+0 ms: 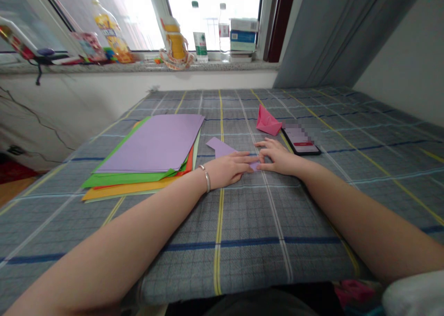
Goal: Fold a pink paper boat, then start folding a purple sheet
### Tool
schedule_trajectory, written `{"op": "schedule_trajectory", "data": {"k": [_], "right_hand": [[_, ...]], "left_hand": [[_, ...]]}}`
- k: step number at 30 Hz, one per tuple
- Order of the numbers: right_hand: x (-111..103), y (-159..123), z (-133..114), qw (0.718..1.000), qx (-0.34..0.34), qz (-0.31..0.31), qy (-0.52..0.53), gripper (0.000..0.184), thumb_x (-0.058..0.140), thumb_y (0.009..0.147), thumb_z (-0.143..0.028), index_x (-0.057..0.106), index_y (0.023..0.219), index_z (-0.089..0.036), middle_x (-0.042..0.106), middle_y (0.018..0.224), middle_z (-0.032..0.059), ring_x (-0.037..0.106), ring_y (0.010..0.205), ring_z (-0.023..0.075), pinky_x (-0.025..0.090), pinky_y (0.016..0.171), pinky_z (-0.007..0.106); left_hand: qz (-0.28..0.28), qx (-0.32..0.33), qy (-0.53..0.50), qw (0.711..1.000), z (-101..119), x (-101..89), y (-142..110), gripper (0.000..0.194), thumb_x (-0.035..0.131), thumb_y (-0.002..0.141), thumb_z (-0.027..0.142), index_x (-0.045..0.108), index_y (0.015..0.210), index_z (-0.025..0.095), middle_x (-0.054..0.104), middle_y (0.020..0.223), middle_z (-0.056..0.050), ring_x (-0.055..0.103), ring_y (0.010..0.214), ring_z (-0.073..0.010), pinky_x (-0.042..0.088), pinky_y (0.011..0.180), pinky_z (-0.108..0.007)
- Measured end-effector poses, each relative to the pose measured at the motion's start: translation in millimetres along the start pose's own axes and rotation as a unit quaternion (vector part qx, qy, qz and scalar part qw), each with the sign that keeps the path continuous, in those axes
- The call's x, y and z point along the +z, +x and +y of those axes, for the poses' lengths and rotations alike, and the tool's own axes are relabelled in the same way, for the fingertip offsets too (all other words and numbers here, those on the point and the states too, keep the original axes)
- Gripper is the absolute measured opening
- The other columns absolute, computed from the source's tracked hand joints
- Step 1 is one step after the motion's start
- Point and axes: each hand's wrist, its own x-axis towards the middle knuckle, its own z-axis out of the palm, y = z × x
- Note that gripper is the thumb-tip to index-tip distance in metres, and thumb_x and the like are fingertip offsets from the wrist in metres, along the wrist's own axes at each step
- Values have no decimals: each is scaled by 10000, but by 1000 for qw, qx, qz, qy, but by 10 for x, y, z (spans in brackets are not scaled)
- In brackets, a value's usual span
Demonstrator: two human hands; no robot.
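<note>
A folded piece of purple paper lies on the checked tablecloth, partly covered by my hands. My left hand, with a silver bangle at the wrist, rests flat across it, fingers stretched to the right. At the paper's right corner, my right hand has its thumb and index finger pinched together on the edge; its other fingers reach forward. Just beyond that hand stands a folded pink paper shape with a pointed top. The part of the purple paper under my left palm is hidden.
A stack of coloured sheets, purple on top, lies to the left. A phone with its screen lit lies right of my right hand. Bottles, a yellow cup and boxes line the windowsill behind the checked tablecloth.
</note>
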Motion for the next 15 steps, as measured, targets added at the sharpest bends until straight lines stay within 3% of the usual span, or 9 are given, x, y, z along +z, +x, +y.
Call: {"op": "schedule_trajectory", "data": {"k": [5,9,15], "right_hand": [[-52,-13,50,999,22,-40,27,221,672,765,-435,623,784,-221,373,1490,86,217,1417,316,179,1112,572],[-109,-49,103,997,14,-60,50,232,644,791,-435,629,861,-215,326,1518,101,206,1427,296,199,1129,517],[-140,-69,83,994,29,-78,65,216,607,812,-411,622,927,-229,295,1536,88,195,1430,299,147,1135,552]], "left_hand": [[-28,1,33,999,57,-36,26,316,463,878,86,601,1158,134,594,1292,-115,487,1272,-216,398,1076,-394],[-37,-4,59,998,75,-58,33,308,461,897,113,582,1181,115,602,1276,-131,518,1239,-228,415,1053,-382],[-36,21,69,997,66,-70,51,365,448,909,130,554,1257,171,598,1292,-74,530,1209,-216,394,1066,-364]]}}
